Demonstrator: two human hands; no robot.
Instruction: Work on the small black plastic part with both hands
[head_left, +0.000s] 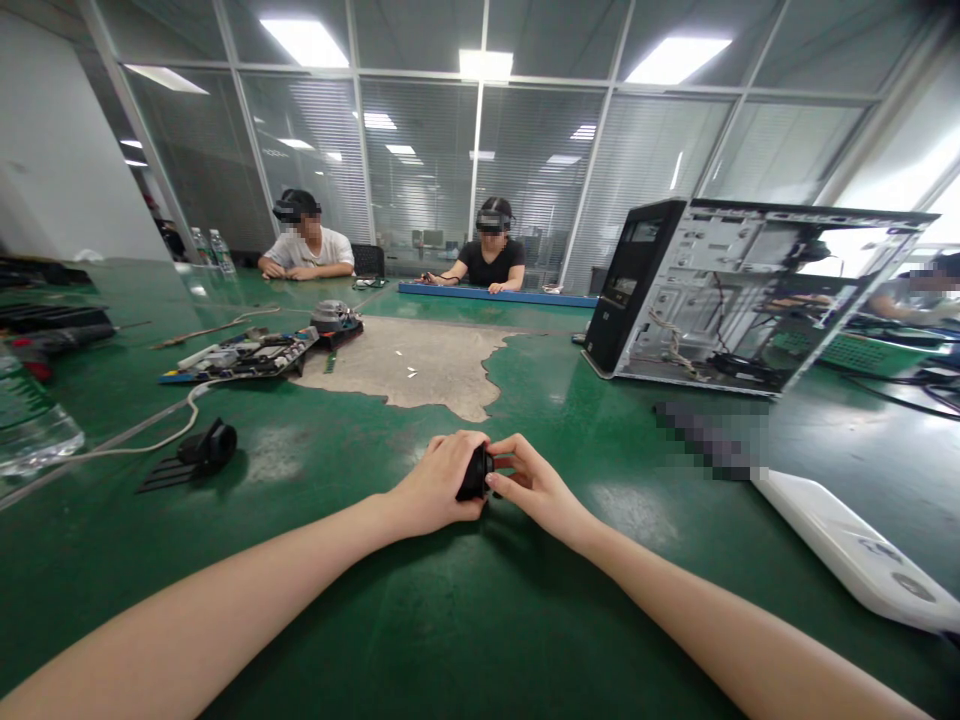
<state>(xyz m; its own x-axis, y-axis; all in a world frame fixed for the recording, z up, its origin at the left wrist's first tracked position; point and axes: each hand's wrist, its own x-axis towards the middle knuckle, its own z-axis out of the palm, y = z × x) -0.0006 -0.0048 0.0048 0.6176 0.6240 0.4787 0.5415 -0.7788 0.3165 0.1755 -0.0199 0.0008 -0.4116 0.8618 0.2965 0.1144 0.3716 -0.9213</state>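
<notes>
At the middle of the green table, my left hand (439, 485) is wrapped round a small black part (472, 474), its fingers over the top and the thumb beneath. I cannot tell what kind of part it is, as my fingers hide much of it. From the other side my right hand (536, 490) pinches the part's right edge between thumb and fingertips. Off to the left lies a black bracket (195, 455) with a round piece and flat prongs.
An open computer case (750, 300) stands at the right, above a white power bank (855, 545). A circuit board (240, 355) lies at the left beside a white cable (180, 425). A plastic bottle (34, 420) stands at the left edge. Two people sit across the table.
</notes>
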